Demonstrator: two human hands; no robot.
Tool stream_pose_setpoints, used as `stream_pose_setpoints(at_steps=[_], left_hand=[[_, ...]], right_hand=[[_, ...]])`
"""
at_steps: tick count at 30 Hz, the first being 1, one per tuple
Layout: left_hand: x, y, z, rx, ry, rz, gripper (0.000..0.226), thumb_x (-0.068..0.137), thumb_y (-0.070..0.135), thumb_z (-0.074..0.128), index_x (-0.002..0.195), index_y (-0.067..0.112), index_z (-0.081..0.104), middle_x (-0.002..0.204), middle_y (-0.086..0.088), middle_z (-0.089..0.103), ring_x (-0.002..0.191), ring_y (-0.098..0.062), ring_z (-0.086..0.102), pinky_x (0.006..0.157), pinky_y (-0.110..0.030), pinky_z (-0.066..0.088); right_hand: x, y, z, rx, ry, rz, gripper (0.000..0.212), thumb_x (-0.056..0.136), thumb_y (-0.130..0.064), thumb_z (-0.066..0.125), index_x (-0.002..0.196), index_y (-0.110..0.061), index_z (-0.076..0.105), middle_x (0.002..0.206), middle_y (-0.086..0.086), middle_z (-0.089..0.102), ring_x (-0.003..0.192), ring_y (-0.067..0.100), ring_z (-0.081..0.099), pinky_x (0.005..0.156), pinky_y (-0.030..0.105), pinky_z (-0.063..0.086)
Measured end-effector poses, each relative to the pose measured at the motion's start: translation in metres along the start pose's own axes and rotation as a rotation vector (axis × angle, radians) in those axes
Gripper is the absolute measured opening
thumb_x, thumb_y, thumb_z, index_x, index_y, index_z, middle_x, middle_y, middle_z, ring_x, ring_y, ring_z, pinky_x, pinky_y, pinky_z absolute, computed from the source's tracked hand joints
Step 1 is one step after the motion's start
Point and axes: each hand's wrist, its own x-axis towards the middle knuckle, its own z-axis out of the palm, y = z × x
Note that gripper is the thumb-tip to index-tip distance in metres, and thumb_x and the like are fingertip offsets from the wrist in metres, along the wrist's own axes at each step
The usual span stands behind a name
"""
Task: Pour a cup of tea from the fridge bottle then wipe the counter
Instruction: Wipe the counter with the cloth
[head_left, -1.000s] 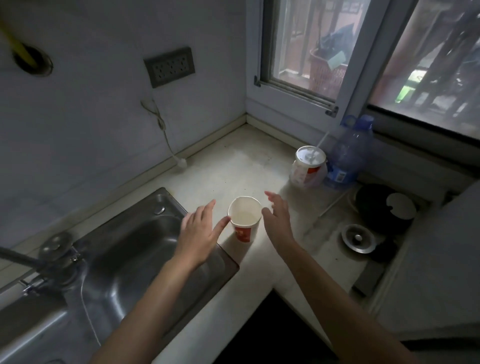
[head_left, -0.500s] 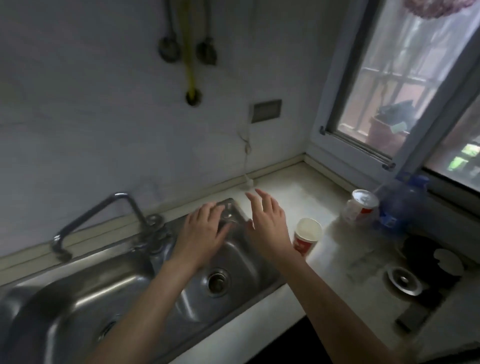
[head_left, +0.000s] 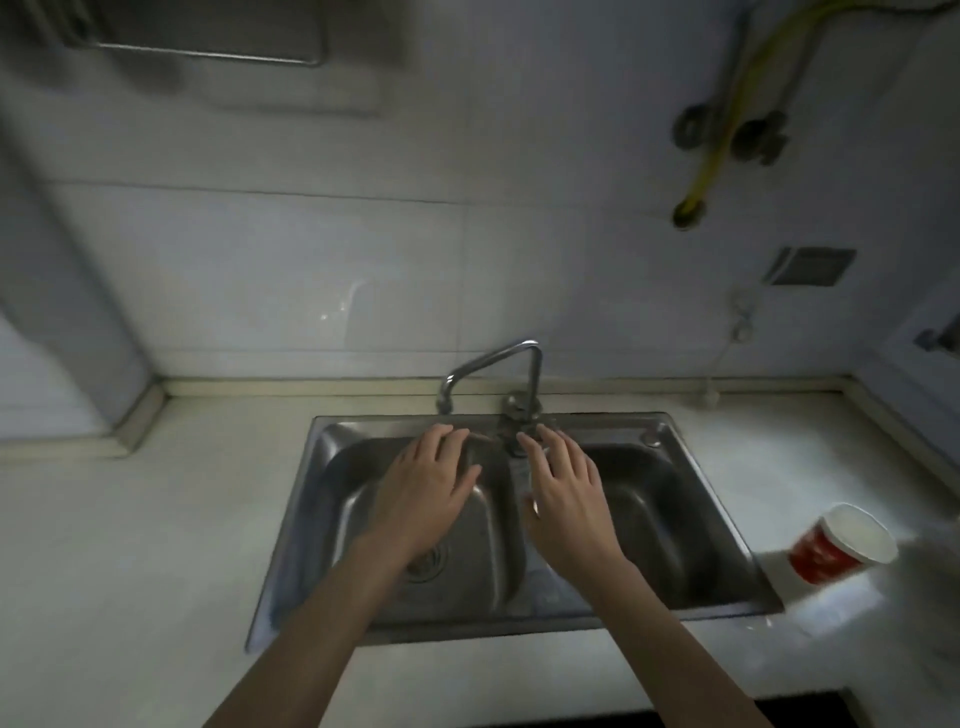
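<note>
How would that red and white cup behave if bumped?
The paper cup looks thin-walled, so a firm squeeze would probably dent it. Its base is narrower than its rim, so a sideways knock might tip it. Its filling is unclear, so weight is hard to judge.

The faucet (head_left: 536, 374) stands at frame centre behind the sink (head_left: 660, 519); bare counter (head_left: 156, 545) lies open at left, and a paper cup (head_left: 841, 543) blocks the right edge.

A faucet (head_left: 535, 374) is arching over the double sink (head_left: 670, 499); a yellow hose (head_left: 710, 161) is hanging down the wall above a socket (head_left: 810, 266).
</note>
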Motion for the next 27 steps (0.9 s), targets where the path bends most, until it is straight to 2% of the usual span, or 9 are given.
stream_pose_setpoints(at_steps=[2, 6, 8, 14, 18, 24, 27], left_hand=[[-0.013, -0.015, -0.013, 0.031, 0.05, -0.057, 0.053, 0.101, 0.046, 0.037, 0.144, 0.015, 0.041, 0.142, -0.004, 0.044, 0.129, -0.019, 0.046, 0.107, -0.033, 0.04], [-0.047, -0.042, -0.044, 0.113, 0.127, -0.202, 0.049, 0.1, 0.042, 0.04, 0.14, 0.014, 0.047, 0.139, -0.007, 0.05, 0.127, -0.023, 0.049, 0.106, -0.037, 0.039], [-0.066, -0.052, -0.059, 0.149, 0.141, -0.26, 0.049, 0.1, 0.041, 0.04, 0.139, 0.012, 0.048, 0.137, -0.008, 0.052, 0.126, -0.025, 0.05, 0.106, -0.037, 0.04], [-0.119, -0.085, -0.091, 0.264, 0.185, -0.41, 0.06, 0.098, 0.047, 0.03, 0.136, 0.006, 0.052, 0.131, -0.012, 0.058, 0.121, -0.029, 0.057, 0.1, -0.04, 0.047], [-0.147, -0.102, -0.112, 0.296, 0.225, -0.482, 0.063, 0.097, 0.049, 0.027, 0.138, 0.006, 0.051, 0.134, -0.009, 0.056, 0.123, -0.028, 0.054, 0.102, -0.04, 0.044], [-0.185, -0.136, -0.135, 0.309, 0.265, -0.571, 0.062, 0.099, 0.05, 0.029, 0.139, 0.007, 0.048, 0.135, -0.01, 0.055, 0.124, -0.029, 0.053, 0.103, -0.042, 0.043], [-0.205, -0.161, -0.145, 0.311, 0.273, -0.613, 0.058, 0.1, 0.047, 0.035, 0.142, 0.008, 0.045, 0.139, -0.01, 0.052, 0.129, -0.029, 0.049, 0.107, -0.041, 0.039]], right_hand=[[0.009, -0.021, 0.004, -0.007, 0.002, -0.069, 0.065, 0.091, -0.022, 0.053, 0.149, -0.015, 0.025, 0.155, 0.009, 0.025, 0.145, 0.027, 0.018, 0.119, 0.044, 0.015], [0.024, -0.065, 0.008, 0.014, 0.035, -0.213, 0.064, 0.083, -0.019, 0.061, 0.142, -0.012, 0.037, 0.144, 0.009, 0.04, 0.136, 0.028, 0.034, 0.113, 0.046, 0.031], [0.027, -0.087, 0.007, 0.04, 0.044, -0.277, 0.062, 0.082, -0.021, 0.059, 0.139, -0.012, 0.038, 0.141, 0.009, 0.043, 0.134, 0.028, 0.037, 0.111, 0.047, 0.034], [0.029, -0.145, 0.011, 0.117, 0.085, -0.446, 0.058, 0.081, -0.02, 0.062, 0.135, -0.011, 0.044, 0.14, 0.009, 0.047, 0.132, 0.028, 0.041, 0.113, 0.043, 0.028], [0.028, -0.183, 0.017, 0.166, 0.062, -0.529, 0.057, 0.081, -0.021, 0.063, 0.135, -0.01, 0.047, 0.14, 0.011, 0.048, 0.132, 0.03, 0.042, 0.111, 0.046, 0.035], [0.032, -0.246, 0.024, 0.151, 0.049, -0.6, 0.056, 0.078, -0.02, 0.065, 0.132, -0.012, 0.052, 0.139, 0.01, 0.051, 0.129, 0.029, 0.046, 0.106, 0.044, 0.037], [0.033, -0.282, 0.033, 0.166, 0.024, -0.648, 0.057, 0.082, -0.02, 0.059, 0.136, -0.011, 0.046, 0.144, 0.01, 0.044, 0.134, 0.029, 0.039, 0.109, 0.043, 0.033]])
